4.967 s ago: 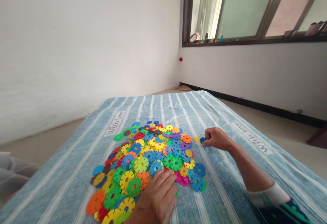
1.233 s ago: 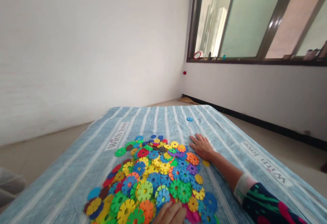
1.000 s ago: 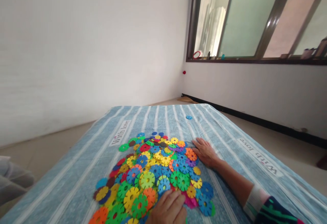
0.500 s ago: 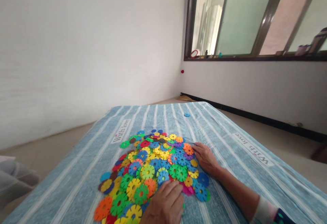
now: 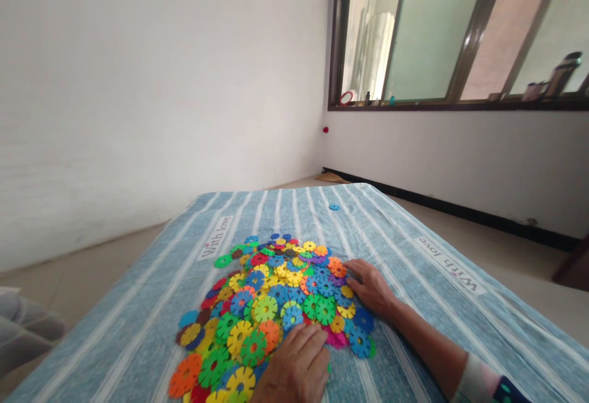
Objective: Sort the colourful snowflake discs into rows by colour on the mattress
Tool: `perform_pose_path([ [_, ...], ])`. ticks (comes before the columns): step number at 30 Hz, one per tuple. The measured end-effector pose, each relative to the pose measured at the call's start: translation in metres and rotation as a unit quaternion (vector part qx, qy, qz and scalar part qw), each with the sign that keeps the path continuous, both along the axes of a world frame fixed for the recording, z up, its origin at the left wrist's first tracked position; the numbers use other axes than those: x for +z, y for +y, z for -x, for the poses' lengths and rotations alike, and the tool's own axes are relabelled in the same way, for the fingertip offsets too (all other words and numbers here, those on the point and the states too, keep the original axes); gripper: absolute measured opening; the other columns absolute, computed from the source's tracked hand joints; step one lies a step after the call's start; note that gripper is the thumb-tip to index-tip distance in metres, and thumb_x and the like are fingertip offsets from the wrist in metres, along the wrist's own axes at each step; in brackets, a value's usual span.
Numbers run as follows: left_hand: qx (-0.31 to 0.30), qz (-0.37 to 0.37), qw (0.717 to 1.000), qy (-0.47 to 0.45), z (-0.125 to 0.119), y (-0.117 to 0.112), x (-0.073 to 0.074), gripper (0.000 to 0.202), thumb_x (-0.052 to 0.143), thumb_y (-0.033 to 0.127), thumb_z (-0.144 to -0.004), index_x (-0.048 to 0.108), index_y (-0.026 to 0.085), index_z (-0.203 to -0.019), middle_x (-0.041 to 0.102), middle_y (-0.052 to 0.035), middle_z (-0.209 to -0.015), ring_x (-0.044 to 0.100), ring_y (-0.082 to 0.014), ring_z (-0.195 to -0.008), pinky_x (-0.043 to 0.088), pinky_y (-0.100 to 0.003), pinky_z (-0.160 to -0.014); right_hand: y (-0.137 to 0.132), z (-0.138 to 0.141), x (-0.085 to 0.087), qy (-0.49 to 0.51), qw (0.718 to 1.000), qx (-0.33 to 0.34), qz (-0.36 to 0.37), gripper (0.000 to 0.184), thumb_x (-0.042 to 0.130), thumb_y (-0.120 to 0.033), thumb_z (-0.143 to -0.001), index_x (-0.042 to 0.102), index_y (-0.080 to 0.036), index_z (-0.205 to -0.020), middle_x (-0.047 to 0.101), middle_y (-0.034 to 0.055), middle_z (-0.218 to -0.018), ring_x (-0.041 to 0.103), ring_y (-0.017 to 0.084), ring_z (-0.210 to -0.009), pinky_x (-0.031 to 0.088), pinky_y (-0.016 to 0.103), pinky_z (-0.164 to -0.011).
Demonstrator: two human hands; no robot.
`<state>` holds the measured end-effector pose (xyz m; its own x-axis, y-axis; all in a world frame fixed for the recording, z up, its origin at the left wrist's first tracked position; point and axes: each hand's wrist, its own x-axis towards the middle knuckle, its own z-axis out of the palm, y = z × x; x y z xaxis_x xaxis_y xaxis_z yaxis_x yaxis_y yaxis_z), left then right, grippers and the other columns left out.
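A heap of flat plastic snowflake discs (image 5: 264, 309) in many colours, notched round the rim, lies on a striped blue cloth. Over the near right part of the heap rests my left hand (image 5: 297, 360), palm down, its fingers lying flat and covering some discs. At the heap's right edge is my right hand (image 5: 370, 286), open, with its fingertips beside an orange disc (image 5: 337, 266) and a blue and yellow cluster. What lies under either palm is hidden.
The striped cloth (image 5: 151, 305) covers a table, with "With love" printed on both sides. One blue disc (image 5: 334, 207) lies alone near the far edge. A window sill (image 5: 427, 107) at the right holds a red-rimmed mirror (image 5: 346, 97) and a flask (image 5: 564, 75).
The fingers of my right hand have parted a little at the heap's right edge. My left hand stays in nearly the same place. The whole view has shifted slightly.
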<state>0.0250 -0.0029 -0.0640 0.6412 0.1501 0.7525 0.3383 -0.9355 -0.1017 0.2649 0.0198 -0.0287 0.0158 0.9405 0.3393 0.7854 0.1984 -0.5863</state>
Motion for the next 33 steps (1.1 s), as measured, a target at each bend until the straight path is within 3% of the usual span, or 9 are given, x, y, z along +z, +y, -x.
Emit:
perform_pose_path([
  [6,0.005,-0.016,1.000,-0.018,-0.002,0.002,-0.005,0.018,0.040,0.020,-0.082,0.057,0.019,-0.078,0.065,-0.0055,-0.092,0.058,-0.0188,-0.093,0.048,-0.034,-0.086,0.001,0.001,0.003,0.001,1.000,0.006,-0.011,0.025,0.050,-0.019,-0.076,0.068,-0.019,-0.093,0.066,0.0048,-0.100,0.057,0.019,-0.094,0.040,0.029,-0.087],
  [12,-0.001,-0.031,0.999,-0.039,-0.004,0.006,-0.008,0.016,0.040,0.019,-0.082,0.055,0.019,-0.078,0.065,-0.0048,-0.090,0.059,-0.0186,-0.090,0.048,-0.034,-0.085,0.002,0.000,0.002,0.015,1.000,0.002,-0.017,0.022,0.051,-0.019,-0.077,0.068,-0.019,-0.091,0.066,0.0045,-0.097,0.057,0.018,-0.092,0.040,0.028,-0.085],
  [15,-0.012,-0.029,0.999,-0.039,-0.001,0.004,-0.001,0.016,0.040,0.017,-0.080,0.055,0.019,-0.078,0.066,-0.0050,-0.089,0.060,-0.0186,-0.090,0.049,-0.034,-0.084,0.002,0.001,0.001,0.018,1.000,-0.005,-0.021,0.021,0.051,-0.020,-0.078,0.068,-0.019,-0.092,0.066,0.0049,-0.097,0.057,0.019,-0.092,0.040,0.029,-0.085],
  [20,0.008,0.021,0.999,0.046,0.005,-0.006,0.018,0.017,0.044,0.014,-0.075,0.058,0.019,-0.084,0.067,-0.0055,-0.097,0.060,-0.0200,-0.097,0.049,-0.035,-0.088,0.004,0.000,0.000,0.011,1.000,-0.017,-0.010,0.020,0.050,-0.023,-0.080,0.067,-0.018,-0.089,0.065,0.0049,-0.092,0.058,0.019,-0.090,0.041,0.029,-0.083],
  [26,0.011,0.015,0.999,0.039,0.003,-0.007,0.023,0.017,0.043,0.013,-0.077,0.058,0.019,-0.082,0.068,-0.0044,-0.094,0.062,-0.0193,-0.093,0.050,-0.035,-0.086,0.017,-0.003,-0.002,-0.055,0.996,-0.069,0.021,0.037,0.054,-0.037,-0.080,0.063,-0.018,-0.110,0.056,0.0111,-0.119,0.051,0.024,-0.109,0.035,0.035,-0.095],
  [33,0.009,0.008,1.000,0.025,0.002,-0.006,0.022,0.019,0.042,0.011,-0.078,0.060,0.019,-0.080,0.069,-0.0040,-0.092,0.063,-0.0183,-0.090,0.051,-0.033,-0.085,0.035,-0.001,0.010,-0.129,0.987,-0.031,0.087,0.046,0.052,-0.041,-0.081,0.055,-0.019,-0.122,0.041,0.0149,-0.134,0.033,0.031,-0.127,0.030,0.042,-0.098],
])
